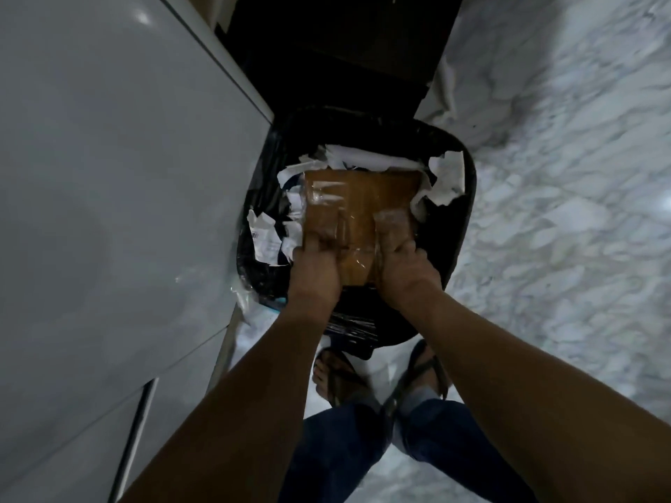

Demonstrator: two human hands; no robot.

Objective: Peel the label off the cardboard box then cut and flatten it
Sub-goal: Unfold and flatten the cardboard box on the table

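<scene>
A flat brown cardboard box (366, 201) with shiny clear tape on it lies over the mouth of a black bin (468, 197). My left hand (316, 263) grips its near left edge, thumb on top. My right hand (403, 266) grips the near right edge, thumb on a taped brown strip (392, 223). Torn white label scraps (446, 183) lie around the box inside the bin, one printed piece (263, 237) at the left.
A white cabinet (109, 212) stands close on the left of the bin. The bin is lined with a black bag and sits on a white marbled floor (562, 212). My sandalled feet (337, 375) stand just in front of it. A dark object is behind the bin.
</scene>
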